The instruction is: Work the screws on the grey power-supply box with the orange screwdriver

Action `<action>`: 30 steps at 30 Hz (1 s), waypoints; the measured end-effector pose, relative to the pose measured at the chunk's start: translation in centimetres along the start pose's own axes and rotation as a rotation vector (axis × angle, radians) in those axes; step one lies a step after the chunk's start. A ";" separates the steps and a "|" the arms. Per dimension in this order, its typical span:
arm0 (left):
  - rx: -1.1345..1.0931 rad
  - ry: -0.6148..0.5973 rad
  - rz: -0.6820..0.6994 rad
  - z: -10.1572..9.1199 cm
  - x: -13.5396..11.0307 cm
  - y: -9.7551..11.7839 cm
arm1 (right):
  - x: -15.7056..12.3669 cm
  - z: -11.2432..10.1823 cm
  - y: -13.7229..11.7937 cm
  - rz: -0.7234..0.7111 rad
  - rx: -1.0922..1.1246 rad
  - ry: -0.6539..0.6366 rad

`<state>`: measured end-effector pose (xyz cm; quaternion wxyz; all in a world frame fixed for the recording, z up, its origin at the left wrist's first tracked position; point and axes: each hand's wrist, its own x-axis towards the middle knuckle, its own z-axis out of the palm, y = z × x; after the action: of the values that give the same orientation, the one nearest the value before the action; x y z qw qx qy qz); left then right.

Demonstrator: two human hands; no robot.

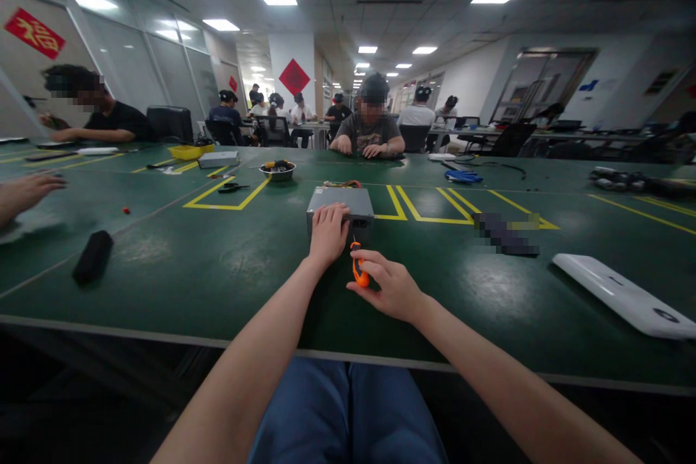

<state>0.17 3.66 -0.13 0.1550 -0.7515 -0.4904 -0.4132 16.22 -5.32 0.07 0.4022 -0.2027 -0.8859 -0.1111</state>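
Observation:
A grey metal computer power supply unit (345,197) sits on the green table (261,283) in front of me, with cables showing behind it. My left hand (329,235) is closed over its near left edge, fingers across the top. Between the thumb and fingers of my right hand (388,286) is an orange and black screwdriver (359,268). The thin shaft points away from me, toward the near face of the unit beside the power socket. Whether its tip touches the unit I cannot tell.
Left lies a black case-like object (93,257); another person's hand (25,196) is beyond. Farther back are a metal bowl (278,170), a black tool (233,188) and a yellow tray (190,151). At right are a blurred dark object (503,235) and a white device (625,293). A person (373,123) sits opposite.

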 end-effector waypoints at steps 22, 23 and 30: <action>-0.003 -0.005 -0.007 0.0 0.0 0.1 | 0.2 -0.3 -0.1 -0.006 -0.043 0.000; -0.005 -0.005 -0.007 0.0 0.0 0.1 | 0.1 -0.2 0.0 0.004 -0.033 0.021; 0.003 0.008 -0.003 0.2 0.0 0.0 | 0.2 -0.6 -0.2 0.021 0.023 -0.061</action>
<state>0.24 3.78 -0.25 0.1573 -0.7490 -0.4913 -0.4158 16.38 -5.61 0.62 0.3787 -0.2106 -0.8967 -0.0903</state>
